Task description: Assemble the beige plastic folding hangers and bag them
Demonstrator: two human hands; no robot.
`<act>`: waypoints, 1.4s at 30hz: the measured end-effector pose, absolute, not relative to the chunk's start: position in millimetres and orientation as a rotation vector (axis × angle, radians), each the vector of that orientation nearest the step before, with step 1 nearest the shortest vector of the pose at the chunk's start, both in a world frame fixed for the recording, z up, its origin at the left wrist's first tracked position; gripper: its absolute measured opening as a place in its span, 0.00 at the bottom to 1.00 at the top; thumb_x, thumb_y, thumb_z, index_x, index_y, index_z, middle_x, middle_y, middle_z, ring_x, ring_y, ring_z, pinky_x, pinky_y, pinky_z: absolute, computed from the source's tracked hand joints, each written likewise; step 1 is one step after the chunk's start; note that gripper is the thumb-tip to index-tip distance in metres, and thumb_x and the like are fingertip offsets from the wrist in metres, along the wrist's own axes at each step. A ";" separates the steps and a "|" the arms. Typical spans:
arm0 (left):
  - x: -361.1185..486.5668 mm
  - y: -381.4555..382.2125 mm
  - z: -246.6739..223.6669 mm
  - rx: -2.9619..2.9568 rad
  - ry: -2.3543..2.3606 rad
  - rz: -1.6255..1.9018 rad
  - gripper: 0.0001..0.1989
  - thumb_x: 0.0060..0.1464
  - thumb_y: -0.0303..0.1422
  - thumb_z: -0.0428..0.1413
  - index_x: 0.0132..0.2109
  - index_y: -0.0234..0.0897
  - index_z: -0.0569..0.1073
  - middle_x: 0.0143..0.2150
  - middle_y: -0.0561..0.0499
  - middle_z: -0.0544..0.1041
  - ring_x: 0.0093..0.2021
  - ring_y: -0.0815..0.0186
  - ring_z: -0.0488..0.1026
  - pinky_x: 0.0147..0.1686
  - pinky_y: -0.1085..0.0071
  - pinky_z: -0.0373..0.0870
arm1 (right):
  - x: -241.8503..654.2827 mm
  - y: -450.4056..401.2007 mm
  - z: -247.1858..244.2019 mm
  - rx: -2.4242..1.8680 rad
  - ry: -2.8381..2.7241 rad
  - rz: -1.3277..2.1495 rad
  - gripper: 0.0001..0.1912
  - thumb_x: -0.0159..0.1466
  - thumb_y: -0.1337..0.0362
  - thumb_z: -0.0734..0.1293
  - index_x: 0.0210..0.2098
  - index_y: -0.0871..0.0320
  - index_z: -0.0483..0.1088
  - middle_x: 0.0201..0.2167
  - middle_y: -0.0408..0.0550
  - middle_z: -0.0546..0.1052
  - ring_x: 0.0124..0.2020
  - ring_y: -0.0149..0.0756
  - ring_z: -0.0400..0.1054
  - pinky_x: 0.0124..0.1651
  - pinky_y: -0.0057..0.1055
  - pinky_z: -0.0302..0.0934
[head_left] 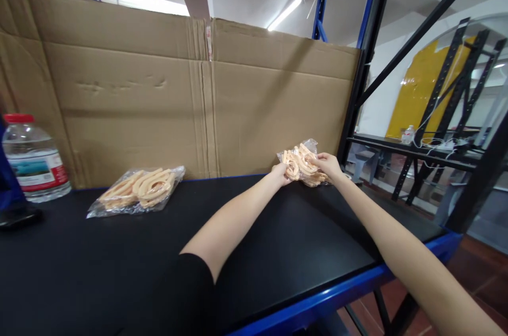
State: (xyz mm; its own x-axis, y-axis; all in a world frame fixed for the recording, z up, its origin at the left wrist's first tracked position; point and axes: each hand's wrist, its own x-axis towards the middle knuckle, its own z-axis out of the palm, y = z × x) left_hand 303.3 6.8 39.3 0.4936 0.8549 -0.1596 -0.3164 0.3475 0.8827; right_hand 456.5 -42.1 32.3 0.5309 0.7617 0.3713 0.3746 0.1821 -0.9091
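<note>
At the far right of the black tabletop, both hands grip a clear plastic bag of pale, curved, wood-coloured pieces (300, 159). My left hand (282, 173) is closed on its left edge. On the right edge, my right hand (326, 163) pinches the plastic between thumb and fingers. More pale pieces show just below the bag; whether they belong to a second bag I cannot tell. Farther left lies another clear bag of similar pieces (153, 188), flat on the table and touched by neither hand.
Tall cardboard sheets (130, 87) stand along the back of the black table (254, 251). A large red-capped water bottle (35, 161) is at the far left, beside a dark object (19, 217). A black metal post (363, 55) rises at the right end. The table's front edge is blue (317, 301).
</note>
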 end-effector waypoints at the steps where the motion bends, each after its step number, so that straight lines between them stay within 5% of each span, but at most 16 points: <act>1: 289.7 7.0 39.4 0.906 0.726 0.859 0.13 0.61 0.33 0.53 0.51 0.32 0.69 0.46 0.45 0.73 0.41 0.64 0.74 0.38 0.64 0.75 | 444.8 -43.8 31.3 -1.384 -1.071 0.420 0.18 0.43 0.57 0.74 0.26 0.58 0.64 0.19 0.40 0.69 0.20 0.29 0.65 0.22 0.25 0.60; 9: 149.2 -26.5 24.5 0.955 0.879 0.990 0.08 0.49 0.14 0.55 0.36 0.26 0.71 0.29 0.46 0.76 0.27 0.66 0.75 0.32 0.68 0.75 | 333.1 -66.3 17.0 -1.061 -1.284 0.893 0.22 0.43 0.57 0.77 0.32 0.57 0.67 0.30 0.45 0.75 0.28 0.33 0.71 0.30 0.29 0.68; 16: 79.8 -61.5 20.2 1.195 0.943 1.162 0.15 0.43 0.14 0.58 0.38 0.32 0.68 0.33 0.49 0.77 0.33 0.65 0.76 0.39 0.67 0.73 | 284.5 -86.7 6.1 -0.875 -1.415 1.221 0.24 0.45 0.62 0.77 0.40 0.60 0.71 0.36 0.48 0.78 0.38 0.40 0.73 0.45 0.36 0.68; 21: 49.3 -49.1 22.4 2.118 0.957 1.225 0.12 0.46 0.25 0.60 0.39 0.35 0.67 0.40 0.48 0.76 0.44 0.60 0.74 0.47 0.64 0.69 | 276.5 -71.5 -1.3 -0.879 -1.686 0.936 0.22 0.49 0.61 0.75 0.43 0.59 0.72 0.37 0.48 0.77 0.40 0.42 0.72 0.48 0.41 0.66; 26: 26.4 -45.3 12.3 2.761 0.913 1.020 0.13 0.50 0.23 0.51 0.44 0.37 0.70 0.48 0.46 0.73 0.51 0.60 0.69 0.53 0.62 0.63 | 282.1 -60.1 -13.6 -0.817 -1.994 0.313 0.18 0.53 0.64 0.72 0.44 0.54 0.74 0.45 0.52 0.71 0.47 0.44 0.67 0.52 0.44 0.62; 30: 18.2 -55.3 7.1 2.861 0.921 0.776 0.15 0.50 0.25 0.54 0.47 0.40 0.69 0.50 0.47 0.71 0.51 0.59 0.67 0.52 0.61 0.64 | 293.4 -62.6 -18.9 -0.923 -2.105 0.334 0.20 0.55 0.69 0.67 0.47 0.53 0.73 0.46 0.52 0.71 0.47 0.43 0.67 0.44 0.40 0.66; 36: 11.6 -65.5 9.0 2.865 0.729 0.706 0.33 0.38 0.14 0.44 0.52 0.40 0.68 0.56 0.46 0.69 0.58 0.61 0.63 0.57 0.60 0.60 | 299.4 -85.7 0.8 -1.012 -1.961 0.648 0.17 0.59 0.71 0.58 0.44 0.58 0.74 0.36 0.48 0.77 0.39 0.37 0.70 0.46 0.37 0.64; 40: 12.3 -69.1 12.4 2.831 0.638 0.626 0.36 0.35 0.15 0.44 0.54 0.41 0.67 0.60 0.47 0.67 0.61 0.60 0.61 0.59 0.60 0.58 | 289.9 -118.1 23.9 -0.883 -2.278 0.479 0.15 0.62 0.59 0.65 0.47 0.56 0.73 0.39 0.49 0.77 0.40 0.39 0.68 0.47 0.39 0.62; 42: 12.4 -72.7 18.8 2.785 0.678 0.601 0.34 0.37 0.17 0.47 0.53 0.42 0.69 0.57 0.48 0.70 0.58 0.59 0.65 0.57 0.61 0.60 | 287.0 -130.1 32.1 -0.740 -2.494 0.341 0.13 0.60 0.62 0.69 0.45 0.54 0.74 0.39 0.48 0.77 0.42 0.40 0.66 0.49 0.39 0.59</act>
